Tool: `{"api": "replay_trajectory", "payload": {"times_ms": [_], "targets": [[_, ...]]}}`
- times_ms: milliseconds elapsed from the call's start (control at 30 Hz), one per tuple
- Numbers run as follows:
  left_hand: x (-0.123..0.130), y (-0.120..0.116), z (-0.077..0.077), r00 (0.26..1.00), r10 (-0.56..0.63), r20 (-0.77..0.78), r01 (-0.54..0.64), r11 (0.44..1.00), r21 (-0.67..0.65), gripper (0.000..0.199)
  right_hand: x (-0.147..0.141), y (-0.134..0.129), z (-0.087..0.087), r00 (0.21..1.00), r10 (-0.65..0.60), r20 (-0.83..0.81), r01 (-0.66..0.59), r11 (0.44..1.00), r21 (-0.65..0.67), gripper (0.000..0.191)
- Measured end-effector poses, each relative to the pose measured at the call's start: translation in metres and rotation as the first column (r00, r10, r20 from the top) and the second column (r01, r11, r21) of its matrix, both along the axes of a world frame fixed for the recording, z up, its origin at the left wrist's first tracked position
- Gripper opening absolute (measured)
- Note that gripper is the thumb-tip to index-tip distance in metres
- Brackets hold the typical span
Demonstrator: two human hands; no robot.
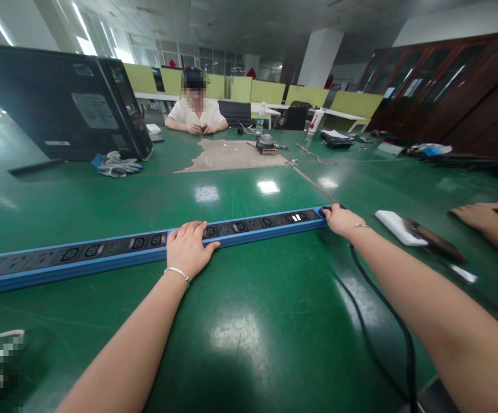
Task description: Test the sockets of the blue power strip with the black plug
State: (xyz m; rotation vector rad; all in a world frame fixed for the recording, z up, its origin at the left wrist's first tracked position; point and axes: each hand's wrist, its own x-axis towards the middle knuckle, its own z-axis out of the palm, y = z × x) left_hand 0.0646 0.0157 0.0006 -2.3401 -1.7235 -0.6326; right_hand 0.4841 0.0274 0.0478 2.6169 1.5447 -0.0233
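A long blue power strip (255,236) with a black face full of sockets lies across the green table, running out past the left edge. Over its middle, my left hand (189,246) grips it, fingers across the top and thumb along the near side. At the strip's right end my right hand (341,221) is closed on a black power cord, partly hidden by the fingers. That power cord (393,318) hangs from beneath the hand and curves down to the bottom edge. Whether its end sits in a socket I cannot make out.
A black computer case (77,103) and work gloves (117,164) stand at the far left. A person (196,112) sits opposite. Another person's hands (481,215) rest at the right, near a white-and-dark object (404,228). A bottle (260,117) and coiled device (266,143) are further back.
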Motion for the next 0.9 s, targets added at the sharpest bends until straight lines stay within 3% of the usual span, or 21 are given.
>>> {"api": "replay_trajectory", "payload": {"times_ms": [267,433,533,733,900], "targets": [[-0.001,0.000,0.000,1.000,-0.007,0.018,0.007,1.000,0.014,0.052,-0.002,0.012,0.023,0.995,0.104,0.008,-0.102,0.983,-0.153,0.045],[-0.001,0.001,-0.001,1.000,-0.012,0.025,0.011,1.000,0.006,0.052,-0.003,0.006,0.041,0.997,0.079,0.010,-0.078,0.996,-0.044,0.049],[-0.001,0.001,-0.002,1.000,-0.008,0.024,0.008,1.000,0.008,0.052,-0.011,0.002,0.049,0.993,0.120,-0.006,-0.120,0.992,-0.046,0.049],[-0.001,0.001,-0.002,1.000,-0.015,0.019,0.015,1.000,0.015,0.054,-0.027,0.006,0.036,0.985,0.174,0.007,-0.172,0.977,-0.126,0.046],[-0.001,0.000,-0.001,1.000,-0.012,0.028,0.012,1.000,0.004,0.054,-0.032,0.012,0.022,0.989,0.148,0.028,-0.143,0.982,-0.121,0.046]]}}
